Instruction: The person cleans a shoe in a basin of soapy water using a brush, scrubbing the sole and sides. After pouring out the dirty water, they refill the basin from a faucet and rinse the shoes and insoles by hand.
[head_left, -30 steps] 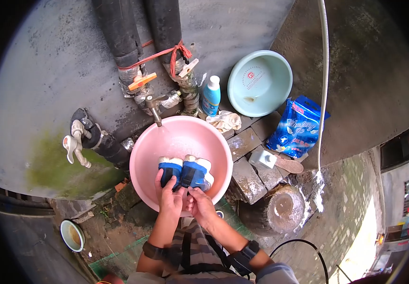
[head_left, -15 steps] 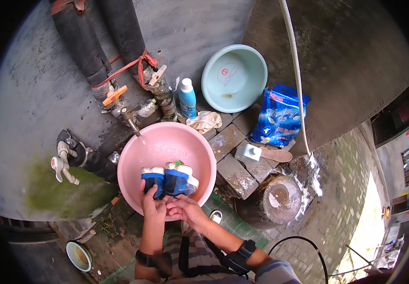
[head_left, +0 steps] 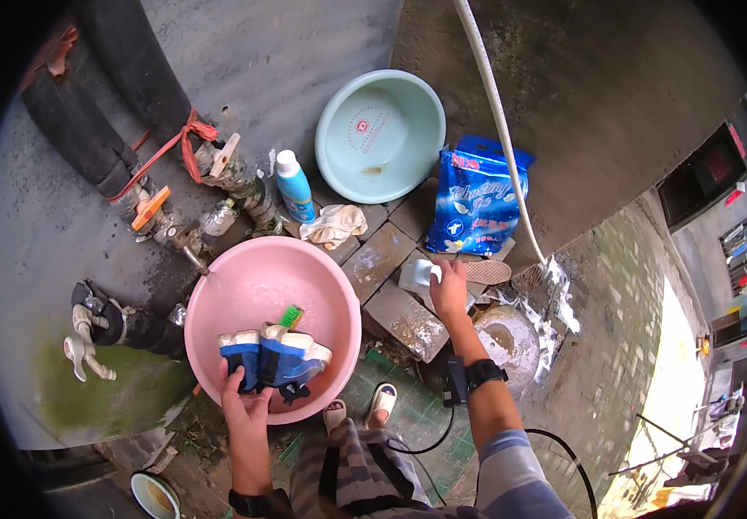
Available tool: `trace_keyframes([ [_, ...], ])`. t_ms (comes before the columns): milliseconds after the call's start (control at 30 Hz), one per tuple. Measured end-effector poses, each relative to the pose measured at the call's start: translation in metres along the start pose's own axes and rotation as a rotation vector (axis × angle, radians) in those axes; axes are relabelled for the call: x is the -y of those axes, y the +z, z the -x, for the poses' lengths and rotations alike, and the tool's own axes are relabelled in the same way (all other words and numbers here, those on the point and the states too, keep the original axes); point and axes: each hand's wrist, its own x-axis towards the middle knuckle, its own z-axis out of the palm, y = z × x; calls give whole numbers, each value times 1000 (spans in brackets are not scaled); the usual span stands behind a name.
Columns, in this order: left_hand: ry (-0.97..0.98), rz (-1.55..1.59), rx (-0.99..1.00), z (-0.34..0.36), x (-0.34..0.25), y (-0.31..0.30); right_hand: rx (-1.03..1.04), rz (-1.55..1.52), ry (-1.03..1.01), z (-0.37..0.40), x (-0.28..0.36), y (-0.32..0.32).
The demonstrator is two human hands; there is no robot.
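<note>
A pair of blue shoes with white soles (head_left: 280,353) rests in the pink basin (head_left: 352,322). My left hand (head_left: 242,400) grips the near end of the shoes at the basin's lower edge. Beyond the shoes, a green brush (head_left: 290,317) lies in the basin. My right hand (head_left: 450,290) reaches out to the right, its fingers closed at the cap of a white bottle (head_left: 415,275) on the bricks. A brown insole (head_left: 488,272) lies just right of that hand.
A tap (head_left: 194,259) points into the pink basin. Behind stand a blue bottle (head_left: 295,187), a crumpled cloth (head_left: 334,226), a pale green basin (head_left: 339,130) and a blue detergent bag (head_left: 475,199). A hose (head_left: 499,112) hangs at the right.
My right hand has left the shoes and moved right to the white bottle. My left hand stays on the shoes. The view has shifted, and more of the green brush shows.
</note>
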Motion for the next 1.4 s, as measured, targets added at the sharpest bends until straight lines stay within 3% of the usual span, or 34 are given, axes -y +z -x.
trace_keyframes([
  [33, 179, -226, 130, 3, 2, -10, 119, -7, 11, -4, -11, 2],
  [67, 362, -449, 262, 2, 0, -11, 107, -4, 27, -6, -20, 4],
  [133, -364, 257, -279, -6, -30, 17, 238, 141, -62, -6, -33, 10],
  [267, -379, 317, -303, -7, -34, 18, 299, 120, -26, -12, -40, 16],
  [333, 246, -314, 293, -6, 3, -31, 356, 147, -90, -16, -41, 16],
  [400, 211, -333, 306, -8, 3, -39, 340, 209, -117, -20, -43, 19],
  [467, -128, 167, 0, -18, 1, -38, 403, 276, -71, -23, -43, 21],
  [500, -138, 159, 9, -11, -4, -29, 372, 317, -86, -24, -44, 25],
  [567, 351, -428, 425, 3, -10, -12, 348, 296, 9, -24, -44, 30],
  [600, 348, -434, 432, -1, -8, -17, 325, 273, 86, -24, -42, 32],
  [667, -46, -43, 262, -14, -6, -33, 295, 286, 137, -26, -38, 33],
  [700, -48, -49, 259, -18, -6, -37, 302, 293, 204, -28, -38, 32],
  [767, -222, 127, -49, -23, -7, -41, 317, 300, 271, -31, -40, 30],
  [867, -371, 241, -82, -20, -23, -10, 402, 354, 207, -39, -43, 19],
  [900, -371, 244, -85, -19, -20, -14, 462, 359, 216, -41, -36, 8],
  [967, -147, 62, 22, -17, -11, -25, 527, 363, 217, -39, -33, 3],
  [1033, -164, 91, 1, -18, -10, -27, 215, 279, 3, -28, -38, 11],
  [1167, -172, 128, -1, -14, -14, -16, 313, 217, -222, -18, -52, 25],
  [1367, -174, 88, -68, -12, -14, -11, 429, 223, 187, -33, -36, 15],
  [1400, -358, 202, -165, -14, -28, 4, 453, 248, 204, -36, -37, 17],
])
